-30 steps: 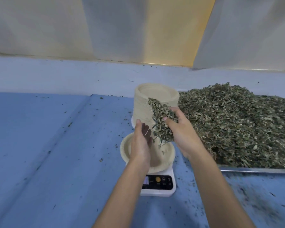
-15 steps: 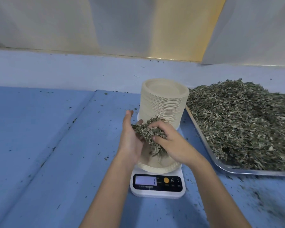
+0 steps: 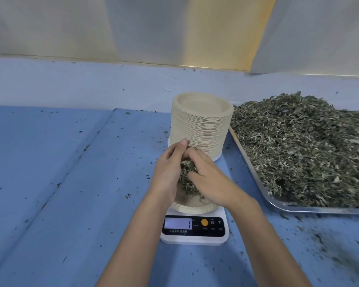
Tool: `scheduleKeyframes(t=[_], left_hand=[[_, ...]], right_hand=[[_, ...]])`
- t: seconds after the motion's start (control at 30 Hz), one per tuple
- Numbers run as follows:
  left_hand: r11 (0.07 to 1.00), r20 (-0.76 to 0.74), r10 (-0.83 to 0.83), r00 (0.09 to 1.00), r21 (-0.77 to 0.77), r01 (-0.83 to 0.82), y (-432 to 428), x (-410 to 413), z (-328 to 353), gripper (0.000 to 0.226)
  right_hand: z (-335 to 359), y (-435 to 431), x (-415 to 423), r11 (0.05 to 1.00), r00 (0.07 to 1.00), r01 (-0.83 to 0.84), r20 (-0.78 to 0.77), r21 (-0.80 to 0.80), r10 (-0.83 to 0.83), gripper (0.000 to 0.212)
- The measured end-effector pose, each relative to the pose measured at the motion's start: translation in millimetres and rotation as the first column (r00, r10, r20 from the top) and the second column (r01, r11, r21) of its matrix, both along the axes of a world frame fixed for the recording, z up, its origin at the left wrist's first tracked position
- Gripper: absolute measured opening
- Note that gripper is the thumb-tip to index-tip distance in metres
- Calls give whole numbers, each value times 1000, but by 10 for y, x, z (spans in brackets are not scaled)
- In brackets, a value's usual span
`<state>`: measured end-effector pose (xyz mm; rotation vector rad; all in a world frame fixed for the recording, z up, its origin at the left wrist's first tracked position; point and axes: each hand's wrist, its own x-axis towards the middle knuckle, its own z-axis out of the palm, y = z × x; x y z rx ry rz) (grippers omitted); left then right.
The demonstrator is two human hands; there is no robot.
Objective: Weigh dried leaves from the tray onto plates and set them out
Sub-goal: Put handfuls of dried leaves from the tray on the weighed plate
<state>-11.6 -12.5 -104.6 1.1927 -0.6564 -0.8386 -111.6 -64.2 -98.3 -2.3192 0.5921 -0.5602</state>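
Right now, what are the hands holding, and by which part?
A clump of dried leaves, cupped from its two sides between the left hand and right hand, above the plate.

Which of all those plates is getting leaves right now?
The single plate on the white scale, under the left hand and right hand cupping leaves; the others form a tall stack behind it.
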Motion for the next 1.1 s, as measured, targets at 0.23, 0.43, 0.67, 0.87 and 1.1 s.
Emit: scheduleKeyframes(t=[0.23,0.43,0.67,0.87,1.1], left_hand=[[996,66,89,994,23,-91,-9,-35,-46,23],[981,91,189,978,27,-192,-2,-14,-52,6],[964,54,263,963,36,-265,17,82,-47,6],[967,-116,255,960,7,-255,35,157,9,7],[969,-181,214,960,-89,-232,70,200,88,9]], right_hand=[[-37,-17,-21,993,997,12,70,115,-20,43],[-8,-14,-32,992,985,68,150,103,-83,41],[48,-55,-107,991,979,106,168,81,-118,32],[40,-117,-160,984,978,151,129,91,-162,24],[9,-123,-153,982,986,162,34,92,-166,35]])
